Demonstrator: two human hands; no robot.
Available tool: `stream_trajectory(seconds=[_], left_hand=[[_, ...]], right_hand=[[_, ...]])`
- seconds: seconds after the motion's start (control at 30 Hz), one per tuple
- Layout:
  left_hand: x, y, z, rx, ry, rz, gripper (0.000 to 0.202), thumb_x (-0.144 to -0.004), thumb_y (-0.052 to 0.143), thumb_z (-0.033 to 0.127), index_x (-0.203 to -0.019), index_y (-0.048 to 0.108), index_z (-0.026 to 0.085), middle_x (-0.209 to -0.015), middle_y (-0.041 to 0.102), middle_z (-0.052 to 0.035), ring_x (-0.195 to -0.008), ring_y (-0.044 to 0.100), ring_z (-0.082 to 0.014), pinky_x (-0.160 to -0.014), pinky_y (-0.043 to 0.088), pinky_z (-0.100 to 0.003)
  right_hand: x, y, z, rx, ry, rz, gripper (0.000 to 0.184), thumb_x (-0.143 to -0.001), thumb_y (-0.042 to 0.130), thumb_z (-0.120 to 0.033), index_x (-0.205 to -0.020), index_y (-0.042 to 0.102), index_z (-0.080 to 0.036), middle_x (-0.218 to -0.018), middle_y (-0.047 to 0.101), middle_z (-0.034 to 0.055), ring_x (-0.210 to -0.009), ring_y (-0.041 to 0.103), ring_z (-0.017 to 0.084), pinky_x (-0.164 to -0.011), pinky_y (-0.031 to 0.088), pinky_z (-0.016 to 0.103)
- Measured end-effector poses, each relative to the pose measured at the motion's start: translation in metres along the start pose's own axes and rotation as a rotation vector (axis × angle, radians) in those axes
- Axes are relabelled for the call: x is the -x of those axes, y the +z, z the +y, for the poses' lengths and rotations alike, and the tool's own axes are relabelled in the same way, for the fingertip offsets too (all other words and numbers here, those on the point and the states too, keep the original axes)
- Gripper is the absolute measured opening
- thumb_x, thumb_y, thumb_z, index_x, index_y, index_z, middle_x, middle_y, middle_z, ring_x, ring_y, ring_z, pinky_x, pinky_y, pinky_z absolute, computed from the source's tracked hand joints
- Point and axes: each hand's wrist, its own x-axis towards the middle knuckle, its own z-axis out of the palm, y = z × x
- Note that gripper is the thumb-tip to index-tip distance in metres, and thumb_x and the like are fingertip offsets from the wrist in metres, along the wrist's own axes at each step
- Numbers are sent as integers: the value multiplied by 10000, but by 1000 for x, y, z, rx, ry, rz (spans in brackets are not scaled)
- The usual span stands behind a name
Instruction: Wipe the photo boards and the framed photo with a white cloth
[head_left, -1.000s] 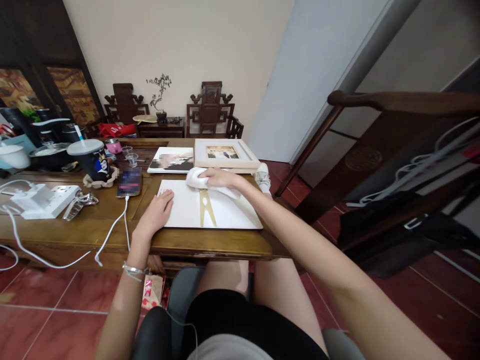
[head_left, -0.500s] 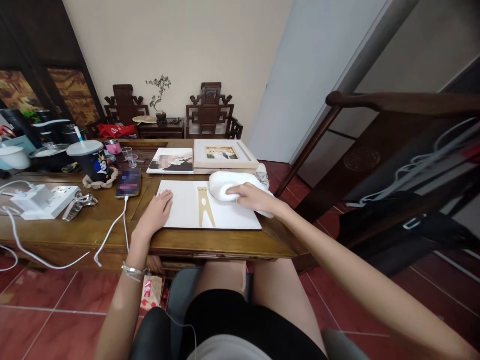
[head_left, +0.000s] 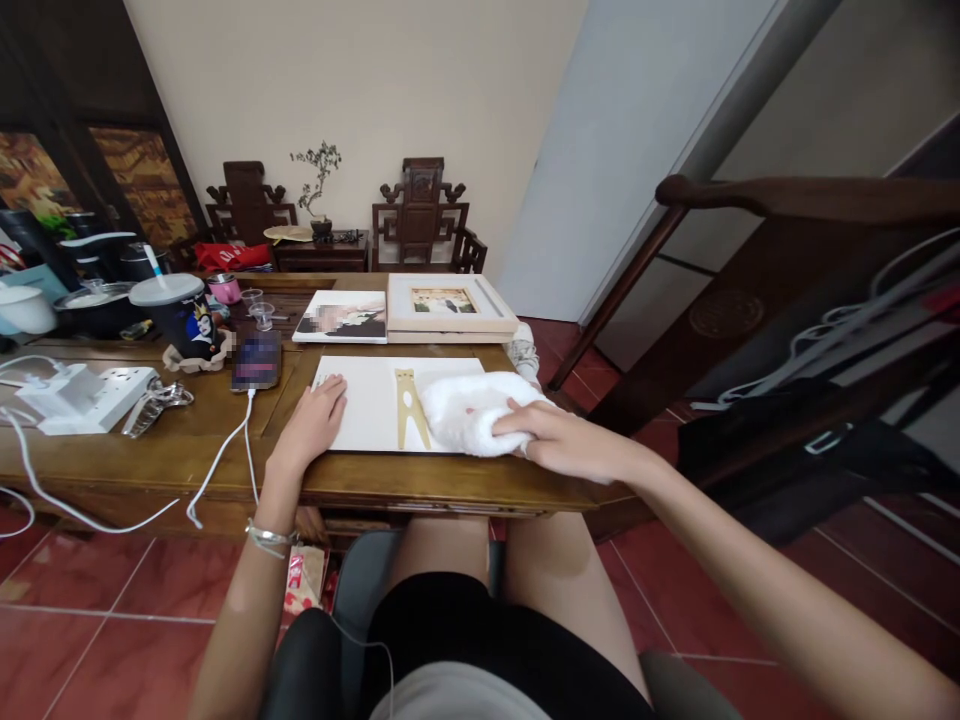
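A white board (head_left: 371,405) with a gold stand piece (head_left: 408,406) lies face down near the front edge of the wooden table (head_left: 180,450). My left hand (head_left: 315,422) rests flat on the board's left edge, fingers stretched out. My right hand (head_left: 564,440) presses a fluffy white cloth (head_left: 469,412) onto the board's right near corner, fingers laid over the cloth.
Behind the board lie a photo print (head_left: 343,317) and a pale wooden picture frame (head_left: 448,306). To the left are a phone (head_left: 257,361) on a white cable, a dark cup (head_left: 180,312), a power strip (head_left: 94,395) and keys (head_left: 154,406). A dark wooden chair (head_left: 787,300) stands at the right.
My right hand has dragged the white cloth from the board's far middle edge across to its right near corner. My left hand has stayed put on the board.
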Motion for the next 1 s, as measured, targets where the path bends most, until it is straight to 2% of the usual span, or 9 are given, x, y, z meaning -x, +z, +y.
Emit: stream_trajectory(seconds=[0.13,0.3,0.4,0.47,0.6,0.7,0.8,1.0], left_hand=[[-1,0,-3,9,7,-5,417,-962,341,247,-1318,535,149,-1473,464,-144,-1408,370,-253,-1167,243,-504],[-2,0,-4,20,8,-8,414,-962,339,249,-1315,538,162,-1473,466,-136,-1407,373,-245,-1162,257,-498],[-1,0,-4,30,8,-6,421,-963,345,261,-1322,535,153,-1476,460,-139,-1410,367,-249,-1165,251,-500],[-1,0,-4,37,8,-5,420,-962,349,261,-1324,537,157,-1476,462,-133,-1410,368,-245,-1168,248,-493],[-1,-1,-3,42,3,-7,420,-962,353,255,-1323,540,151,-1474,465,-133,-1407,372,-237,-1173,244,-472],[0,0,-2,36,-4,-7,423,-961,353,250,-1326,538,141,-1475,462,-137,-1407,372,-240,-1173,240,-475],[0,0,-2,29,-5,-10,422,-962,351,252,-1328,538,155,-1479,459,-126,-1409,369,-236,-1174,238,-474],[-1,0,-1,35,-7,2,410,-958,356,242,-1313,550,175,-1469,472,-123,-1403,379,-242,-1165,250,-491]], right_hand=[[-51,-11,22,3,-13,-4,375,-666,455,-155,-937,712,-188,-973,711,60,-976,618,266,-932,456,383],[-110,-24,45,-56,-14,6,338,-632,490,-123,-883,704,-195,-1000,719,53,-1012,609,277,-921,453,358],[-129,-29,49,-77,34,25,370,-614,497,-114,-904,711,-196,-1033,718,48,-1018,607,283,-899,458,359],[-132,-30,48,-64,38,8,383,-616,492,-117,-920,713,-193,-1032,717,47,-984,614,279,-872,462,360],[-114,-24,38,-8,-25,-17,398,-636,460,-103,-932,713,-186,-1040,718,45,-988,614,255,-899,442,337],[-82,-15,25,19,-64,-10,421,-663,442,-93,-977,711,-173,-1042,719,56,-985,616,247,-914,435,334],[-45,-5,7,63,-44,11,439,-678,432,-77,-993,712,-200,-960,721,42,-930,625,238,-871,455,330],[13,6,-25,109,-66,3,486,-618,431,-44,-943,721,-261,-813,687,25,-852,619,237,-830,481,354]])
